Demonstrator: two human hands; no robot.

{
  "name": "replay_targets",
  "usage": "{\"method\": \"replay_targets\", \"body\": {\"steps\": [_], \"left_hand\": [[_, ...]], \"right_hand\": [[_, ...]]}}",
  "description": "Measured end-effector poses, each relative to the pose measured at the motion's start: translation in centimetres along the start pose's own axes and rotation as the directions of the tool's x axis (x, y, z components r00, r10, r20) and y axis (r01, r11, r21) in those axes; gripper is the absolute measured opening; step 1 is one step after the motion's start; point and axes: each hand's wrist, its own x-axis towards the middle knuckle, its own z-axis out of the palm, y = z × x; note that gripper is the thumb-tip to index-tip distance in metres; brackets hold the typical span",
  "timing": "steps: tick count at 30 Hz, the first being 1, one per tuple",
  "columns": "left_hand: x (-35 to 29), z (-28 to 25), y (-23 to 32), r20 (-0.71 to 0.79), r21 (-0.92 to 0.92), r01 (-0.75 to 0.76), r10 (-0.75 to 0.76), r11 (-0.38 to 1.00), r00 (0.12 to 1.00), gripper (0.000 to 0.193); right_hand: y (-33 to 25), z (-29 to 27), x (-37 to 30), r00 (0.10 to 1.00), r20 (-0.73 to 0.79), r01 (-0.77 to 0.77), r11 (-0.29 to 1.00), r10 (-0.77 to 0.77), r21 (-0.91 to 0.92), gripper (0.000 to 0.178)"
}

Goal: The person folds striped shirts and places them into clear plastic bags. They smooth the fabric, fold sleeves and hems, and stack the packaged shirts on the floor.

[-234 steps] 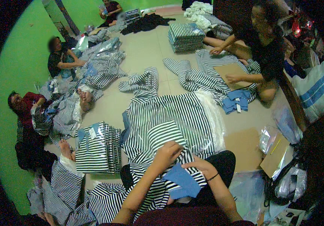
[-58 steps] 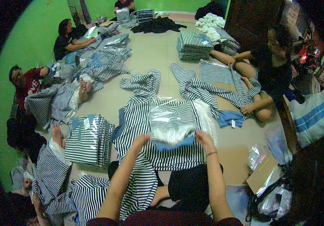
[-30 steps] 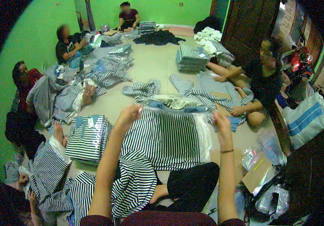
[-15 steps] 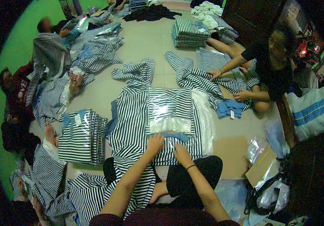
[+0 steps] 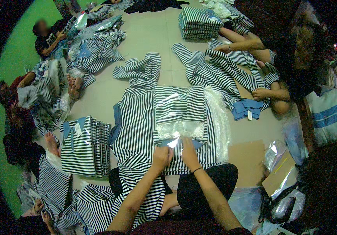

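Fingers of the left hand [image 5: 162, 157] and the right hand [image 5: 190, 152] bend at the near end of a shiny clear bag [image 5: 175, 94]. I cannot tell if they pinch it or just press on it. A folded striped shirt [image 5: 188, 107] is inside, with white lace [image 5: 180, 130] and some blue cloth [image 5: 200, 145] by the hands. The bag lies flat on a big spread-out shirt [image 5: 135, 117], near its right edge, beside a white lacy strip [image 5: 217, 117]. Left of that, a pile of folded shirts [image 5: 78, 152] sits on the floor [image 5: 168, 76].
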Motion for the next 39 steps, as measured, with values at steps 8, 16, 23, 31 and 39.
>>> {"method": "replay_targets", "body": {"steps": [8,16,23,31,39], "left_hand": [[-4.0,4.5,1.6,0.412,-0.081,-0.028,0.059,0.996,0.909,0.044],[-2.8,4.0,1.2,0.524,-0.117,0.159,-0.075,0.98,0.849,0.037],[-1.8,2.6,-3.0,0.402,0.153,-0.242,0.163,0.958,0.901,0.043],[-1.1,3.3,-4.3,0.42,0.311,-0.399,0.251,0.863,0.872,0.012],[-3.2,5.0,-0.2,0.457,0.703,-0.308,-0.076,0.641,0.886,0.023]], "right_hand": [[2.2,1.0,1.8,0.984,0.174,0.052,0.998,-0.044,-0.043,0.029],[2.5,1.6,3.2,0.977,0.205,0.098,0.981,-0.063,-0.165,0.034],[3.4,-0.9,0.0,0.919,0.269,0.354,0.904,-0.288,-0.241,0.049],[5.1,-1.6,-0.4,0.953,0.263,0.216,0.944,-0.149,-0.249,0.028],[2.3,-0.5,-1.1,0.982,0.184,0.025,0.949,0.035,-0.313,0.03]]}}
